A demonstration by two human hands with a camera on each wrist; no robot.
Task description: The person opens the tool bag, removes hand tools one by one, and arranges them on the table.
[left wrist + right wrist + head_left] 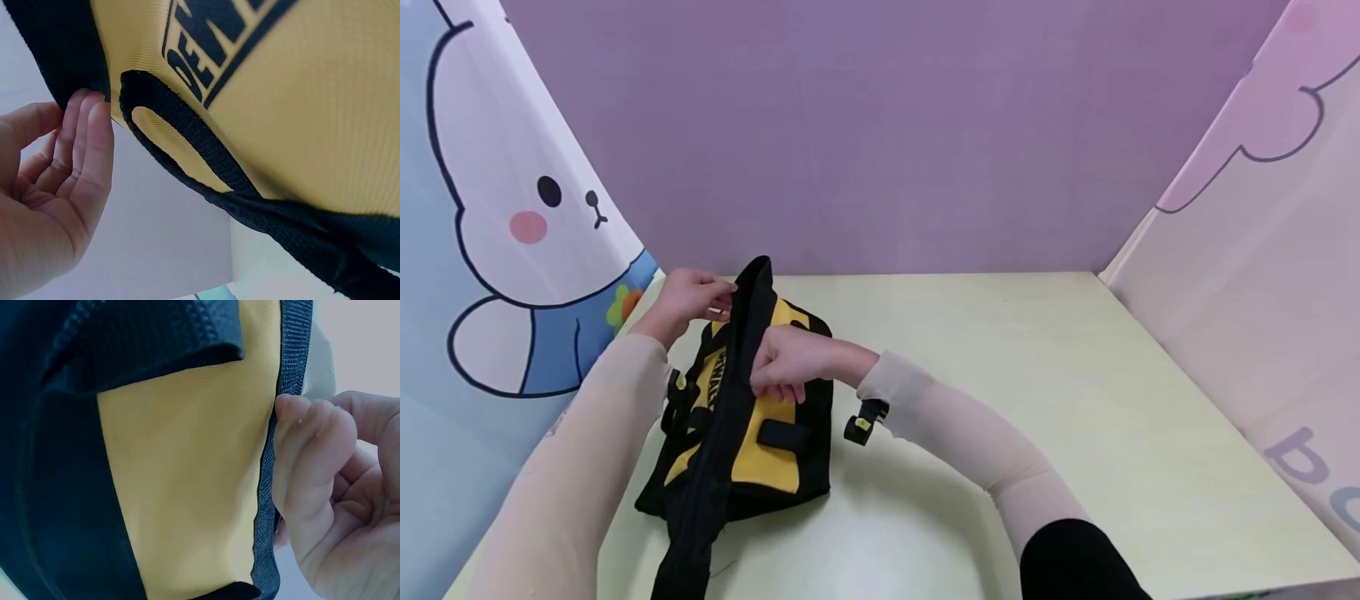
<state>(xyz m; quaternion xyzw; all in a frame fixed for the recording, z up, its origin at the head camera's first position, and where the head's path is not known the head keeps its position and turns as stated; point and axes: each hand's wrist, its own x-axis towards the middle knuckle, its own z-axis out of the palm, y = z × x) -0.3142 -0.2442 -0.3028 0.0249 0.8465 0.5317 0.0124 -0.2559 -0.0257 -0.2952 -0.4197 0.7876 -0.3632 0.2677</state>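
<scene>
A yellow and black tool bag (778,467) with dark lettering stands on the table, its long black top edge running from far to near. At the far end of that edge, my left hand (696,296) pinches the black band between thumb and fingertips. The left wrist view shows this left hand (62,169) beside a black webbing loop (181,137) on the yellow side. My right hand (790,362) is bent over the middle of the top edge. In the right wrist view the fingers of that right hand (331,481) curl against the black trim (267,487), gripping it.
The pale table (1037,400) extends to the right of the bag. A purple wall (880,133) rises behind it, with printed panels at the left (512,250) and right (1262,275). A black strap (685,558) trails from the bag's near end.
</scene>
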